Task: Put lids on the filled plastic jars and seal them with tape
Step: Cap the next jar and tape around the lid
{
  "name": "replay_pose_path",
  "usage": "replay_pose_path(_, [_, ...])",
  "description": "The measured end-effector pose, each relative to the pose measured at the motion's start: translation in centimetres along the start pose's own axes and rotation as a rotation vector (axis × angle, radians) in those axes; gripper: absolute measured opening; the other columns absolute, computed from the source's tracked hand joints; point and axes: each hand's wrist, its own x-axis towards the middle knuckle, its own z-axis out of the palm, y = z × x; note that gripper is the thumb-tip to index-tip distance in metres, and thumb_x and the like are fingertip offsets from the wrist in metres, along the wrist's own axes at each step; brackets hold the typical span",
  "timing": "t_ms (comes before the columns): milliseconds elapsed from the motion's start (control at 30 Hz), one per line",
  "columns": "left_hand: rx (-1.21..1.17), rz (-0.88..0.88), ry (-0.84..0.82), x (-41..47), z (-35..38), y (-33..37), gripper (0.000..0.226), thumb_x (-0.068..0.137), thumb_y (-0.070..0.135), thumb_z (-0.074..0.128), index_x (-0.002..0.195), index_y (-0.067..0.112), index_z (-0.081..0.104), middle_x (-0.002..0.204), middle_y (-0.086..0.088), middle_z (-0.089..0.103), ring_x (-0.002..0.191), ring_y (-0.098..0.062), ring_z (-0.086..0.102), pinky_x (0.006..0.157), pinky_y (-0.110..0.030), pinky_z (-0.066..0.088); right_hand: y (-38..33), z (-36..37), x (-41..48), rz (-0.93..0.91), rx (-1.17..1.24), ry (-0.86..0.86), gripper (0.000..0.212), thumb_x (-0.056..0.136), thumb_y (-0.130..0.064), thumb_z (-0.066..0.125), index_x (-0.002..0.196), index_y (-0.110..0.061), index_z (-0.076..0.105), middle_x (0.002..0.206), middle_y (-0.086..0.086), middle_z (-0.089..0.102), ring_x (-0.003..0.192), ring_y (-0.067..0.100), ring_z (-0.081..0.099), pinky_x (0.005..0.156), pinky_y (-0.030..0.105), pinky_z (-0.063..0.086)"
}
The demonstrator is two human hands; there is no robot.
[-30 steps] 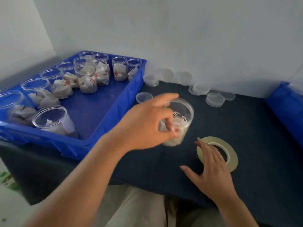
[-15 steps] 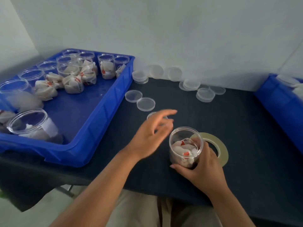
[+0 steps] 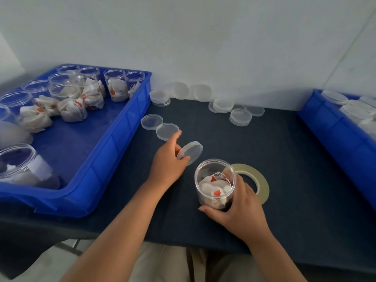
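Dark blue cloth covers the counter (image 3: 284, 159), which meets a pale wall at the back. Our right hand (image 3: 242, 210) wraps around the lower part of an open jar (image 3: 214, 184) that stands upright on the counter. The thumb curls across the jar's near side and the fingers go round behind it. White sachets with red tags show through its clear wall.

Our left arm reaches forward to the left of the jar. Our left hand (image 3: 167, 161) pinches a clear lid (image 3: 190, 152) by its edge. The lid is tilted, just beyond the jar's mouth and a little to the left, not touching it.

A tape roll (image 3: 262, 184) lies flat just right of the jar, partly behind our right hand. Two loose lids (image 3: 167, 131) lie farther back and to the left of the jar, touching each other. Well to the left of the jar, a blue tray (image 3: 114, 143) holds more open filled jars.
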Motion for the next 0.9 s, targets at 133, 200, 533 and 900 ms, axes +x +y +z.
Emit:
replay_pose_path(133, [-0.283,0.008,-0.125,-1.7,-1.7,2.1,0.025,0.102,0.019,0.063,0.12,0.036,0.07,0.11,0.017,0.071,0.107,0.004,0.066,0.098,-0.03,0.057,-0.2,0.0,-0.3,-0.065,-0.012,0.013,0.101,0.067,-0.099,0.057,0.14,-0.031,0.043,0.115,-0.02,0.061,0.104,0.005,0.06,0.088,0.026,0.053])
replay_pose_path(200, [-0.493,0.017,-0.271,-2.8,-2.9,3.4,0.032,0.107,0.017,0.055,0.13,0.038,0.062,0.126,0.016,0.071,0.12,-0.003,0.067,0.1,-0.03,0.058,-0.1,0.1,-0.4,-0.063,-0.026,0.012,0.101,0.067,-0.099,0.057,0.14,-0.03,0.045,0.115,-0.015,0.066,0.104,0.007,0.062,0.087,0.027,0.054])
replay_pose_path(533, [0.155,0.403,-0.543,-6.0,-5.0,7.7,0.095,0.078,0.089,0.061,0.156,0.06,0.015,0.143,0.033,0.028,0.129,0.007,0.041,0.099,-0.026,0.048,-0.3,0.2,-0.2,-0.055,0.013,0.008,0.093,0.071,-0.094,0.064,0.138,-0.031,0.049,0.108,-0.033,0.052,0.098,-0.008,0.049,0.082,0.007,0.038])
replay_pose_path(900, [0.569,0.482,-0.485,-6.2,-3.4,11.2,0.084,0.081,0.078,0.066,0.151,0.052,0.027,0.136,0.013,0.041,0.121,-0.013,0.048,0.086,-0.033,0.052,0.0,0.4,-0.1,-0.121,0.029,0.041,0.073,0.084,-0.083,0.057,0.122,-0.021,0.06,0.094,-0.037,0.046,0.085,-0.008,0.049,0.079,0.01,0.038])
